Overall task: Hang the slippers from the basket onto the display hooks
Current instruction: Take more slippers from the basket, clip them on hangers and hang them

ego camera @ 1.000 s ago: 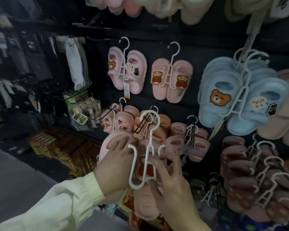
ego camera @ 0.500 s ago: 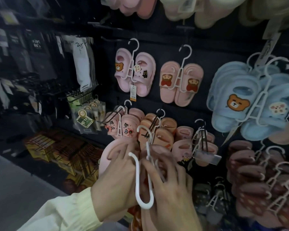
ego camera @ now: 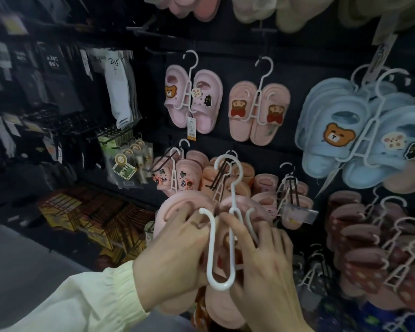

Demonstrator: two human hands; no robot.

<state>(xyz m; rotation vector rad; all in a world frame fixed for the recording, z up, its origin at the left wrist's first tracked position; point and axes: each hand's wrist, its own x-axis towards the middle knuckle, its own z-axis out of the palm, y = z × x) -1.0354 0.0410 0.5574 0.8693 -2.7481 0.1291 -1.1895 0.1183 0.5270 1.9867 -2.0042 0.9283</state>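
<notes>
I hold a pair of pink slippers (ego camera: pixel 185 204) with a white plastic hanger (ego camera: pixel 222 236) in front of the display wall. My left hand (ego camera: pixel 175 255) grips the left slipper, fingers curled over its strap. My right hand (ego camera: pixel 266 267) grips the right slipper (ego camera: pixel 240 202) and the hanger's stem. The hanger's top hook (ego camera: pixel 228 168) stands upright, just in front of a black display hook (ego camera: pixel 219 176) that carries orange-pink slippers. No basket is in view.
Pink slippers (ego camera: pixel 193 101), peach bear slippers (ego camera: pixel 259 111) and blue bear slippers (ego camera: pixel 359 133) hang on the wall above. Brown slippers (ego camera: pixel 364 238) hang at the right. Socks (ego camera: pixel 118 92) and small packets (ego camera: pixel 127 161) hang at the left. Grey floor lies at the lower left.
The hanger's hook has turned to face me and risen toward the black display hook. Both hands have moved slightly up with the pair.
</notes>
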